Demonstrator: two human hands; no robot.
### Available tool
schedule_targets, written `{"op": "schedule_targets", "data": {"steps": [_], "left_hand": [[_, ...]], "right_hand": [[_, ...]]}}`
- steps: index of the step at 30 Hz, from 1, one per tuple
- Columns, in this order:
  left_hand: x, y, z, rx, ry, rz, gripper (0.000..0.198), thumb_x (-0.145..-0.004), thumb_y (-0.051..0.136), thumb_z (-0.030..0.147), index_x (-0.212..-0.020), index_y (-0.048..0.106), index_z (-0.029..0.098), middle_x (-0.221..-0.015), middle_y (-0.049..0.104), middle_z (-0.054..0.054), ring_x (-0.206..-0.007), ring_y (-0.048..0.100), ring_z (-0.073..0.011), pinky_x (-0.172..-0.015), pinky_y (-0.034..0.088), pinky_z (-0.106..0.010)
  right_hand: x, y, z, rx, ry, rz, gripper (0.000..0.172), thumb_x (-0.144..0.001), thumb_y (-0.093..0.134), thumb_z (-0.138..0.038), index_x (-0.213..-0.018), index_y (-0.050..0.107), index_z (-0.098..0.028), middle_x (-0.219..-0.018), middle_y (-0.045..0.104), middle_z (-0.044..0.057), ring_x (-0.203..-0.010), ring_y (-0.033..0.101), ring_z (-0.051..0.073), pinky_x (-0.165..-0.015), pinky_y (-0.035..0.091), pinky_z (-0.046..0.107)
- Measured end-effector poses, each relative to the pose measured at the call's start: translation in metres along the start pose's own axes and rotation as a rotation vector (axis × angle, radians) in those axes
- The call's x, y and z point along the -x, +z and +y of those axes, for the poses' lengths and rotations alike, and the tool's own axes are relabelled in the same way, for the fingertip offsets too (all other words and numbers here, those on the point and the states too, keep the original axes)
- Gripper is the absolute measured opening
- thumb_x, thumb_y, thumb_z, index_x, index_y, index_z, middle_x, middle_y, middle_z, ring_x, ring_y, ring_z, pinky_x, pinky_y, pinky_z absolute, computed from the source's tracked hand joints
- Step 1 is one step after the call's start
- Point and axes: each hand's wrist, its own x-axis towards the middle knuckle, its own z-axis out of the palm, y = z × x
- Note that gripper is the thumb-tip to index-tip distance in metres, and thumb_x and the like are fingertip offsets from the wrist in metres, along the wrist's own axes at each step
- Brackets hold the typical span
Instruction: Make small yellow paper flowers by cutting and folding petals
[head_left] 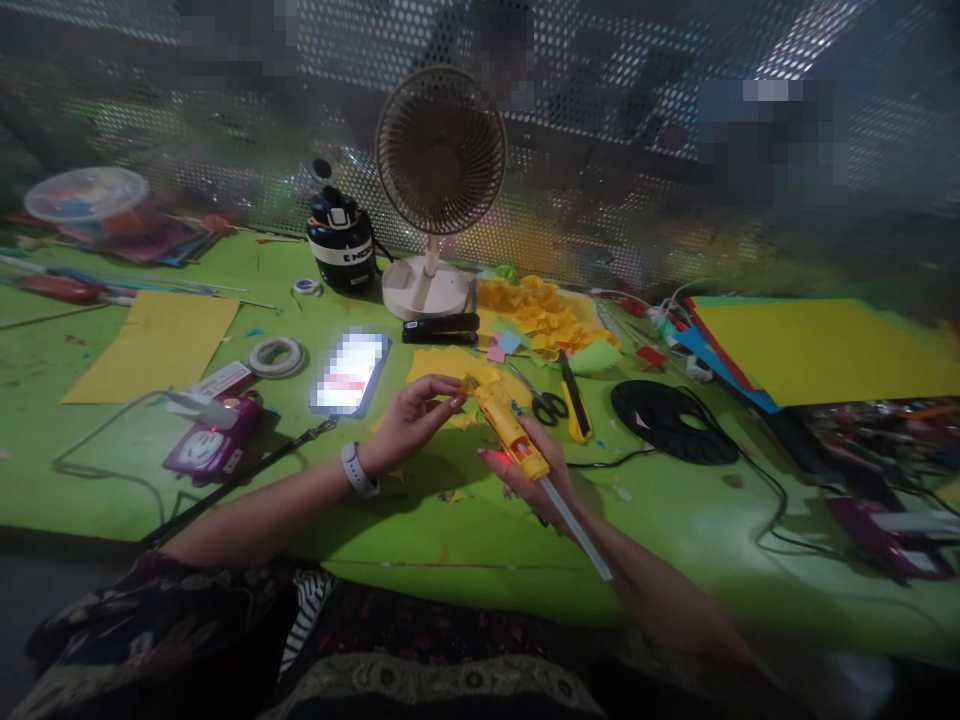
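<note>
A desk fan point(440, 150) and black jug point(341, 245) stand at the tabletop's point(420, 525) far edge, with a stapler point(440, 329), scissors point(544, 400) and phone point(350, 373) lying nearer its middle.

Phone screen point(349, 372): blurred out, so we cannot read it.
Glue gun point(511, 432) nozzle: lost at the left hand point(411, 420) fingertips; we cannot tell what they pinch.
Right hand point(534, 478): mostly hidden under the gun it grips; forearm smeared.
Yellow sheet point(825, 350): cut off by the right edge.

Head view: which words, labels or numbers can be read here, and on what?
"ENC", white letters on the black jug; the rest turns out of view.
Phone screen: blurred, unreadable.
Pink power strip and the box beside it: print too small.
Glue gun: no text visible.
</note>
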Motion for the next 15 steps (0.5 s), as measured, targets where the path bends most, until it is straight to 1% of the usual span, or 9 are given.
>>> {"op": "schedule_targets", "data": {"steps": [4,11,15], "left_hand": [[-0.0001,0.0,-0.0008,-0.01,0.012,-0.001,0.012,-0.084,0.071,0.025,-0.09,0.066,0.016,-0.103,0.067,-0.006,-0.092,0.068,-0.013,-0.081,0.063,-0.028],[0.0001,0.0,-0.0004,-0.035,0.025,0.003,0.011,-0.084,0.071,0.025,-0.09,0.067,0.016,-0.103,0.068,-0.007,-0.093,0.068,-0.0137,-0.082,0.063,-0.029],[-0.0005,-0.0002,-0.0002,-0.035,0.026,0.001,0.012,-0.084,0.071,0.026,-0.09,0.066,0.016,-0.103,0.068,-0.007,-0.093,0.068,-0.0143,-0.082,0.064,-0.031]], "right_hand": [[0.0,-0.001,-0.0006,-0.006,-0.006,-0.006,0.043,-0.068,0.077,-0.048,-0.074,0.041,-0.024,-0.064,0.043,-0.004,-0.052,0.04,0.012,-0.045,0.037,0.026],[0.0002,-0.0009,-0.0015,0.02,-0.001,0.007,0.045,-0.068,0.076,-0.05,-0.073,0.04,-0.024,-0.062,0.042,-0.004,-0.051,0.039,0.011,-0.044,0.036,0.026],[-0.0002,-0.0002,-0.0006,0.026,-0.016,0.013,0.045,-0.068,0.075,-0.05,-0.073,0.039,-0.024,-0.063,0.042,-0.005,-0.051,0.038,0.01,-0.044,0.035,0.026]]}}
